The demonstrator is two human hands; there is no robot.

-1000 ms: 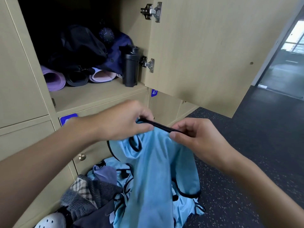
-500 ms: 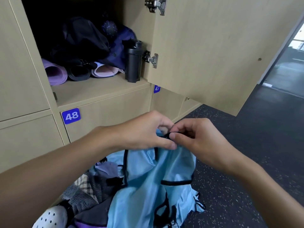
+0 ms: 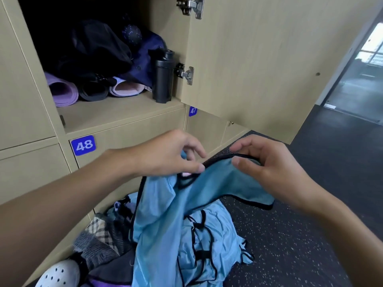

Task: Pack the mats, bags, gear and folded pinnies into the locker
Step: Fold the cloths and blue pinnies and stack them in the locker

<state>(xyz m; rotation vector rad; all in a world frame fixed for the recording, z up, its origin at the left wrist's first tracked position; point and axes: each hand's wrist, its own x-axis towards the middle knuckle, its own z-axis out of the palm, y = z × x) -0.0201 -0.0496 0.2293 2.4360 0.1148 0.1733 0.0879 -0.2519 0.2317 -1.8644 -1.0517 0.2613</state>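
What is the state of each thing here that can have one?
Locker: open.
Bottle: upright, inside.
Mats: rolled, lying inside.
Pinny: unfolded, held up.
Pile: loose pinnies, crumpled on the floor.
Left hand: grips the pinny.
Right hand: pinches the pinny's black edge.

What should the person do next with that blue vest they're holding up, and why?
Probably draw the two hands apart along the black trim to spread the pinnie flat for folding. The left hand and right hand both pinch its top edge close together, and the cloth hangs bunched and unfolded below them, so it likely isn't ready for the locker shelf.
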